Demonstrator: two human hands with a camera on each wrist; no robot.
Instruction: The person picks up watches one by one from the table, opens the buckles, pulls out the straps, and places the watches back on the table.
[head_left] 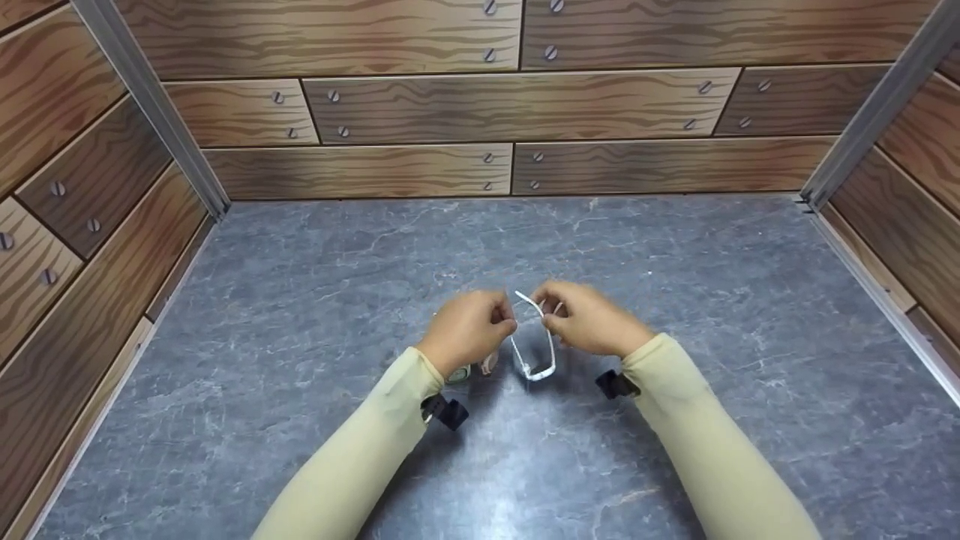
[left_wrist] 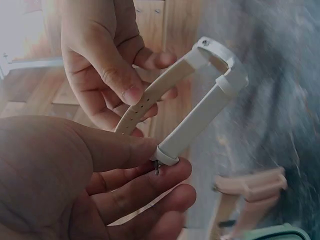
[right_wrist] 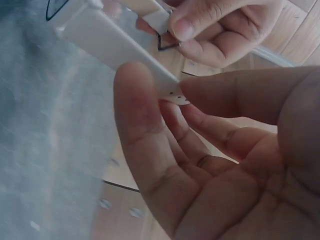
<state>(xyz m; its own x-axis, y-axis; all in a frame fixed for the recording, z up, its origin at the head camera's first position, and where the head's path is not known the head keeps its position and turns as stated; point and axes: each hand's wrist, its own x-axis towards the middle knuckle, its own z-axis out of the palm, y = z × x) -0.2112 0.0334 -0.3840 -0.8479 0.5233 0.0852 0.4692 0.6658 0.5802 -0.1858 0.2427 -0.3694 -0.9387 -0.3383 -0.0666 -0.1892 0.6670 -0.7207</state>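
Observation:
A white wristwatch [head_left: 541,373] hangs between my two hands above the table, its case lowest and its strap ends up. My left hand [head_left: 469,330] pinches the buckle end of the strap between thumb and fingers. In the left wrist view the white strap [left_wrist: 197,120] runs from that pinch to the case [left_wrist: 220,52]. My right hand [head_left: 589,319] pinches the other strap half, which has small holes, near its free end. The dark metal buckle [right_wrist: 167,45] shows beside the left thumb in the right wrist view. The strap ends are apart.
A pink watch [left_wrist: 252,185] lies on the table below my left hand, with a pale green rimmed object [left_wrist: 280,231] beside it, only partly visible. The grey marbled table [head_left: 337,247] is bounded by wood-patterned walls [head_left: 420,105] at the back and sides.

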